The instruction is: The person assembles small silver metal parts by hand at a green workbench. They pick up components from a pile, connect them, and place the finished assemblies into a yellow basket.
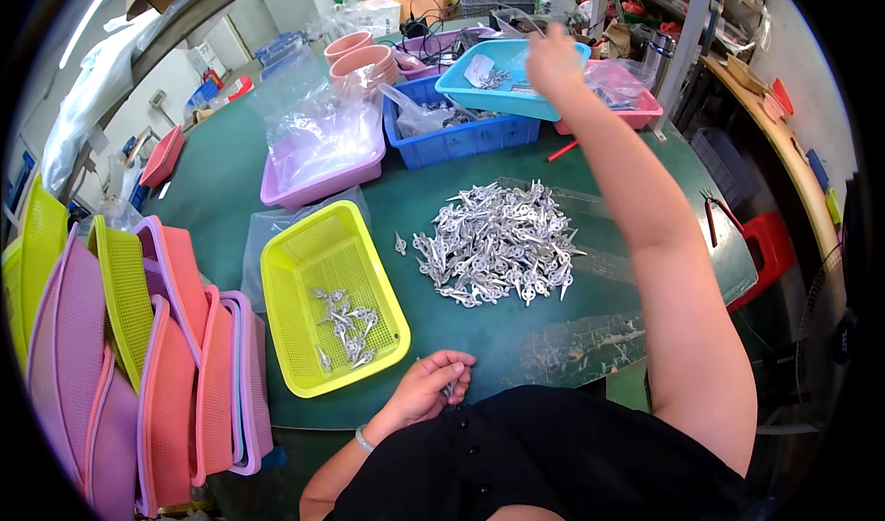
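Note:
My left hand is at the near edge of the table, its fingers curled around a small silver metal piece that shows only in part. My right hand is stretched far forward over the right side of a light blue tray; motion smears its fingers. Between my arms lies a large heap of small silver metal pieces, each with a pointed end and a ring-like part. Left of the heap stands a yellow-green perforated basket with several of the same pieces in it. One loose piece lies between basket and heap.
The light blue tray rests on a blue bin, beside a pink tray. A purple tray holds clear plastic bags. Nested coloured baskets stand at the left. Pliers lie near the right table edge, and a red pen-like stick lies near the bin.

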Demonstrator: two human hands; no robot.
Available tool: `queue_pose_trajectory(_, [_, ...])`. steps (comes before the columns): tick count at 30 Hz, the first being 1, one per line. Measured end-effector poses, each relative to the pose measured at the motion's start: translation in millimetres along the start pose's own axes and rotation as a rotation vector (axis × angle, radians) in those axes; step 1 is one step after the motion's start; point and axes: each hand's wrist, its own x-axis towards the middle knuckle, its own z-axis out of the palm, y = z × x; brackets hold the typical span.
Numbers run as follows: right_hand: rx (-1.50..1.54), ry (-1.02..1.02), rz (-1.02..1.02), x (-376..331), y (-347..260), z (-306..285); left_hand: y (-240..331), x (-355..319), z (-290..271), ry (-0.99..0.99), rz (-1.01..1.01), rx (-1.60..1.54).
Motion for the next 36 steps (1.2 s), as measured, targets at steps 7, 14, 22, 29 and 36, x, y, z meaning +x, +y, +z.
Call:
queue_pose_trajectory(7, [0.305,-0.224,0.387,5.5,59.8,16.5,4.2,2.2,2.6,-0.004,-0.019,0.032])
queue_pose_trajectory(14, [0.908,-0.178,0.539,5.2,53.3,12.7,4.9,2.4,4.8,0.013,-0.019,0.035])
queue_pose_trajectory(22, [1.057,-0.207,0.624,22.8,5.4,27.1,3.0,2.7,6.9,0.024,0.006,0.043])
queue_pose_trajectory(29, [1.063,-0.027,0.63,-35.3,-94.9,27.3,1.4,1.1,5.6,0.045,0.023,0.044])
queue_pose_trajectory(36, [1.05,0.017,0.498,-64.3,-78.4,17.3,-0.8,3.3,9.5,0.07,0.044,0.027])
